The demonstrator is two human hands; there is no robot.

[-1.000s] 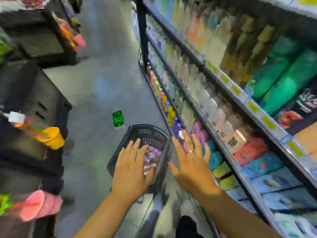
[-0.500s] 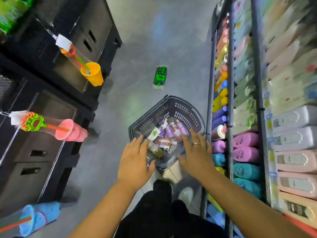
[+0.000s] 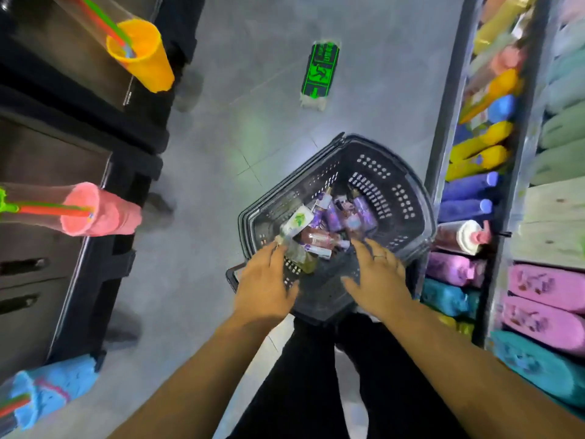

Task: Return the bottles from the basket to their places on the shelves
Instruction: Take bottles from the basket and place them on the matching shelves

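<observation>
Hovered left hand (image 3: 264, 285) and right hand (image 3: 378, 282), spread and empty, over dark perforated plastic basket (image 3: 399, 185); saw small purple and pink bottles (image 3: 340, 218) heaped just ahead, apparently none yet placed on stocked metal shelves (image 3: 443, 147) rightward.

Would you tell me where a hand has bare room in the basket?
Bare: the basket's far right part, between the bottles and the wall nearest the shelves; also the floor between basket and green sign. Crowded: the near left, where bottles pile; the shelves are packed.
</observation>
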